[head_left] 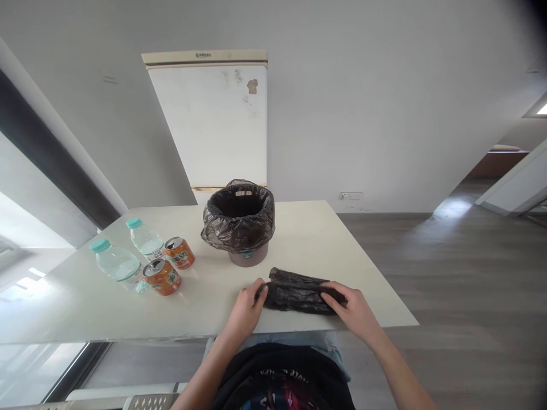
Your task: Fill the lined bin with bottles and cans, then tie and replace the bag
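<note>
A black plastic garbage bag (294,297), folded into a long strip, lies near the front edge of the table. My left hand (251,303) pinches its left end between thumb and fingers. At the other end, my right hand (348,304) grips the bag with the thumb on top. Just behind the strip is another dark plastic piece (294,277), perhaps part of the same bag or a roll; I cannot tell which. Beyond my hands stands a small trash bin (249,257) lined with a dark bag (239,232) folded over its rim.
To the left on the pale table (318,239) stand two clear bottles with teal caps, one nearer (117,265) and one farther (145,236). Beside them are two orange cans, a front one (162,277) and a rear one (180,254). A white fridge (217,125) stands behind the table.
</note>
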Demonstrator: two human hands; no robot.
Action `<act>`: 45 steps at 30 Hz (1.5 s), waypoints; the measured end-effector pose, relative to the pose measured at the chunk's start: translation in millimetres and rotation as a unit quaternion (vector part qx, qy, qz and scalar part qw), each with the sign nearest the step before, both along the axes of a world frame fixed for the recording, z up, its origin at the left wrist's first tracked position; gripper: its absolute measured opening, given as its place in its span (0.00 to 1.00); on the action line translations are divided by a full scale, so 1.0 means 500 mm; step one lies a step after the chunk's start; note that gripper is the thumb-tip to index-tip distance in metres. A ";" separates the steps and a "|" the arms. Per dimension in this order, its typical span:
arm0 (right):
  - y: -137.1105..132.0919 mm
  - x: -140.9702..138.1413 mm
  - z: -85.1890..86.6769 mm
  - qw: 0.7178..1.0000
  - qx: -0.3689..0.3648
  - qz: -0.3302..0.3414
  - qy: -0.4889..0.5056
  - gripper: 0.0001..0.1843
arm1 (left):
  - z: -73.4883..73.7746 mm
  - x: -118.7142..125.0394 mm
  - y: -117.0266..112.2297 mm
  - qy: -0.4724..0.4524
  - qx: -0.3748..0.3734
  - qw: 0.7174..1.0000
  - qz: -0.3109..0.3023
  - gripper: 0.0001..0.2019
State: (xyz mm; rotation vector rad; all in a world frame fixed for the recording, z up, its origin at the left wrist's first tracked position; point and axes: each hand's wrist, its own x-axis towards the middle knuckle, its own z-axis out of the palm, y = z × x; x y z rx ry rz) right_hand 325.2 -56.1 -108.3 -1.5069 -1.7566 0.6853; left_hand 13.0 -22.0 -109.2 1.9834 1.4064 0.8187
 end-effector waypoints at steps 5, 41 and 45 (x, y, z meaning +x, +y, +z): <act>0.025 -0.023 -0.022 0.994 0.036 -0.104 0.013 0.23 | 0.001 0.029 0.070 0.030 0.031 0.997 0.061 0.14; 0.060 -0.017 -0.011 0.924 0.112 0.139 -0.338 0.43 | -0.005 0.036 0.071 0.363 0.263 0.880 -0.159 0.33; 0.053 -0.028 0.001 0.932 0.128 0.125 -0.317 0.46 | 0.012 0.048 0.055 0.344 0.266 0.888 -0.150 0.42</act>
